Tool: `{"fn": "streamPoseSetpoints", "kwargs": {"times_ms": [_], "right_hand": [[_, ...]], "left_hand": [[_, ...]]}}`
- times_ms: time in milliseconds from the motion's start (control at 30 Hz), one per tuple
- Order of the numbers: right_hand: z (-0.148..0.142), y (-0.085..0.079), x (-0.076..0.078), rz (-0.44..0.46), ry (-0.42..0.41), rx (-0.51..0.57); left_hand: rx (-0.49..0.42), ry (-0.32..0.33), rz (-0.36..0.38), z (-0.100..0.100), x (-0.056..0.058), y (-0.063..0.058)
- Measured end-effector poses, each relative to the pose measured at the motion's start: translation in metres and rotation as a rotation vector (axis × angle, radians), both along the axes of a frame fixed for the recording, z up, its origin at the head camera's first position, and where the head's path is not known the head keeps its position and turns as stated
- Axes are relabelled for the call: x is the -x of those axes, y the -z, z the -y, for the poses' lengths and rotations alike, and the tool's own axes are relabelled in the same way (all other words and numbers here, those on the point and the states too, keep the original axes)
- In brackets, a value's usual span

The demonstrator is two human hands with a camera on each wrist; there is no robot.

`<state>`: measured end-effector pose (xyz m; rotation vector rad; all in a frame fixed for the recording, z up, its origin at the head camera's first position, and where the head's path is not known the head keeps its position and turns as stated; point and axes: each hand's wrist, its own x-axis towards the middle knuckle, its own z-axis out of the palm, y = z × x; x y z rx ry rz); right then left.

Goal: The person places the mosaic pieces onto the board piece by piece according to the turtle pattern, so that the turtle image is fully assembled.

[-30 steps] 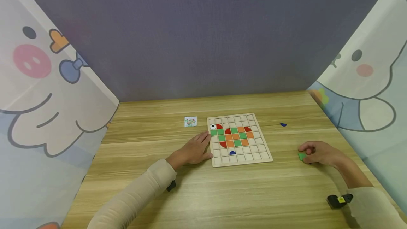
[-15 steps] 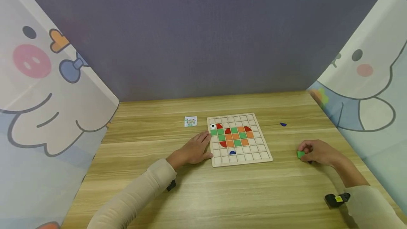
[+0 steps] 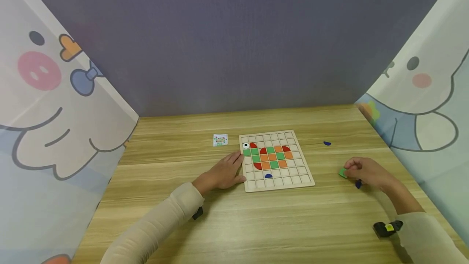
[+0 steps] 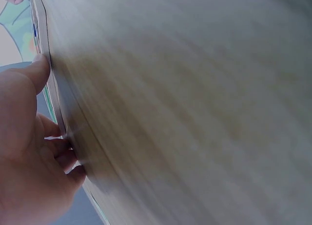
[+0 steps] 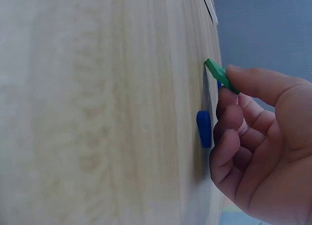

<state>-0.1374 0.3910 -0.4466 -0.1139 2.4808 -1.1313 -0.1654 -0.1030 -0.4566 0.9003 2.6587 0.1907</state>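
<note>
My right hand [image 3: 368, 172] pinches a green square tile [image 3: 342, 172] between thumb and fingers. The right wrist view shows that tile [image 5: 219, 74] tilted, one corner near the table. Just under the curled lower fingers lies a blue piece [image 5: 204, 129], also visible in the head view as a dark blue piece [image 3: 358, 183]. My left hand [image 3: 224, 172] rests at the left edge of a wooden grid board [image 3: 256, 188], thumb and fingertips touching the rim. Red, green and orange pieces fill several cells, with a white eye tile [image 3: 246, 146] at upper left. A blue half-round [image 3: 268, 176] sits lower on the board.
Behind the board's left corner lies a small picture card [image 3: 220, 140]. Another blue half-round [image 3: 327, 143] is on the wooden table [image 3: 275, 227] right of the board. A grey wall [image 3: 242, 52] stands behind, with cartoon-printed panels at both sides.
The right hand has moved slightly away from me and leftward with the green tile, uncovering the blue piece beneath it. My left hand and the board stay in place.
</note>
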Motion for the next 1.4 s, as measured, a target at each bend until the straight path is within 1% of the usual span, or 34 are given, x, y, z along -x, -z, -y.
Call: {"fn": "streamPoseSetpoints", "kwargs": {"times_ms": [100, 233, 367, 467, 600, 800, 933, 1067, 1400], "right_hand": [[0.003, -0.001, 0.003, 0.002, 0.005, 0.001], [0.009, -0.003, 0.007, -0.021, 0.008, -0.010], [0.017, -0.004, 0.011, -0.079, -0.003, -0.041], [0.022, -0.004, 0.014, -0.087, -0.003, -0.005], [0.025, -0.003, 0.020, -0.060, -0.001, 0.065], [0.031, -0.005, 0.027, -0.050, -0.010, 0.080], [0.036, -0.007, 0.031, 0.002, 0.004, 0.090], [0.045, -0.008, 0.035, 0.051, 0.010, 0.083], [0.065, -0.006, 0.046, 0.058, -0.025, 0.090]], "left_hand": [[0.003, 0.002, -0.007, 0.000, 0.000, 0.000], [0.007, -0.003, -0.008, -0.001, 0.000, -0.001], [0.013, -0.009, 0.001, -0.001, 0.000, -0.002], [0.015, -0.010, 0.009, -0.002, 0.000, -0.003], [0.016, -0.004, 0.014, -0.002, 0.000, -0.003], [0.019, -0.011, 0.015, -0.002, 0.001, -0.002], [0.015, -0.011, 0.013, -0.002, 0.001, 0.000], [0.013, -0.006, 0.013, -0.002, 0.000, -0.001], [0.010, -0.004, 0.013, -0.002, 0.000, -0.002]]}}
